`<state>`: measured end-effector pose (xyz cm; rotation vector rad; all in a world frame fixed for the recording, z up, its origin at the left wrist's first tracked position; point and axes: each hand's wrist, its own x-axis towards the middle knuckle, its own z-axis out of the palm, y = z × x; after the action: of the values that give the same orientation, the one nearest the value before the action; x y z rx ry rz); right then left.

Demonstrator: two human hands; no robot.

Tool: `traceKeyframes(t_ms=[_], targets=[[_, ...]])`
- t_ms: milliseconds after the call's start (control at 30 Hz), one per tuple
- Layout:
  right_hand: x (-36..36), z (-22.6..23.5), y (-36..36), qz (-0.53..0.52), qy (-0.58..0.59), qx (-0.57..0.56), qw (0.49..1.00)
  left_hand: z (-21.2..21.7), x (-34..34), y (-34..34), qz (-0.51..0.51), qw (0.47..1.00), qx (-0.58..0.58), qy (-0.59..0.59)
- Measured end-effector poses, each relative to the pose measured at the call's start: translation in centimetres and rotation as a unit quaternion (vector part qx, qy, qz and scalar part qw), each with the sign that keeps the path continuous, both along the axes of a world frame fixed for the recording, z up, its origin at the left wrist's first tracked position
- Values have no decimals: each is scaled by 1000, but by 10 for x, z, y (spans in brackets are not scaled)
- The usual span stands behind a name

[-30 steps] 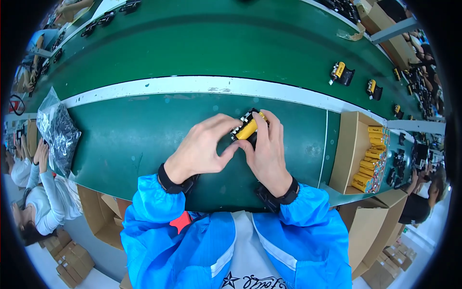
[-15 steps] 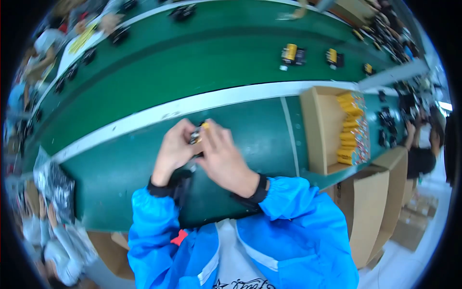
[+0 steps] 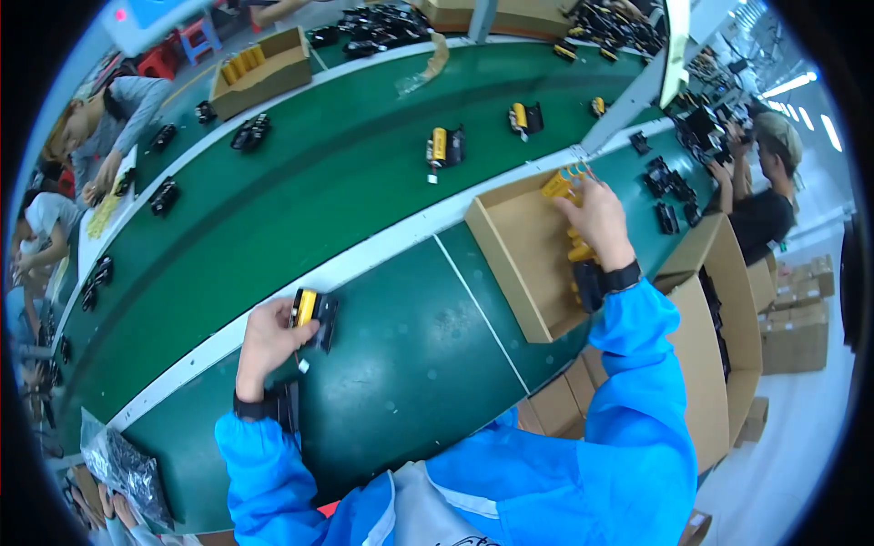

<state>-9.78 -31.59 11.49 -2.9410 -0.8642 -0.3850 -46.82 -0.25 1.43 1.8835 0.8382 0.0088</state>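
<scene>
My left hand [image 3: 266, 341] is closed around a black plastic casing [image 3: 324, 320] with a yellow cylindrical battery [image 3: 308, 307] seated in it. A small white connector [image 3: 302, 366] hangs below on its wires. A dark piece [image 3: 288, 405] lies beside my left wrist. Far to the right, my right hand [image 3: 601, 223] reaches into an open cardboard box [image 3: 514, 264]. Its thumb and fingers close on a yellow battery [image 3: 560, 185] at the far end; the fingertips are partly hidden. More yellow batteries show beneath that hand, beside a black part [image 3: 587, 284] near the wrist.
Beyond the white rail, a green belt [image 3: 364, 196] carries black casings with yellow batteries [image 3: 439, 146]. A plastic bag of dark parts [image 3: 123, 469] sits at the left. Large cardboard cartons [image 3: 696, 355] stand at the right. Other people work across the belt and at right.
My hands were together over the casing and have parted. My left hand keeps the casing, while my right has moved right into the battery box. The view has turned toward the right.
</scene>
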Motion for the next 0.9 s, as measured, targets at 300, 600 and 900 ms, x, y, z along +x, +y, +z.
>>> traceKeyframes(t_ms=[300, 600, 900], targets=[[38, -16, -11, -24, -12, -29, 999, -18, 83, 92, -67, 994, 91, 4], [2, 30, -34, 61, -82, 326, 940, -49, 161, 227, 69, 893, 435, 91], [-138, 69, -9, 210, 429, 697, 534, -47, 180, 238, 26, 844, 531, 66]])
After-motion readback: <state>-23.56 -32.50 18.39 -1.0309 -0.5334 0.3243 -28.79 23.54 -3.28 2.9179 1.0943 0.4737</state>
